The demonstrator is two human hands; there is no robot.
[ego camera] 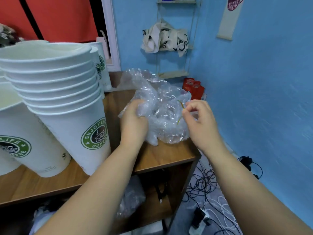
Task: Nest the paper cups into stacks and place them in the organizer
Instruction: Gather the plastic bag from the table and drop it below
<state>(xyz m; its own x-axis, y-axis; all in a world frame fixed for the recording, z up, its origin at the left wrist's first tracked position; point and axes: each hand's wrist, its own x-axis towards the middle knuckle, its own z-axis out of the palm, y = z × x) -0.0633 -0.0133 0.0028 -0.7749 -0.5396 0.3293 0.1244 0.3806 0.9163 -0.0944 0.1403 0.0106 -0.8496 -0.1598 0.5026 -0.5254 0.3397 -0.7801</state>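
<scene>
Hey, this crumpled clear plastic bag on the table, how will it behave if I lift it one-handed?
Probably floppy: the plastic bag is all loose folds and bulges around the left hand gripping it. Likely very light, being thin and see-through. Its glossy film may slip; the right hand only pinches a thin yellow-green band.

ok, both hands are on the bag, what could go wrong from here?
1. The tall cup stack stands just beside the left forearm; a sideways pull on the bag by the left hand could knock it over.
2. The bag lies near the table corner; it might slide off onto the cables below.
3. The right hand pinches a thin band; it may snap or flick away.
</scene>
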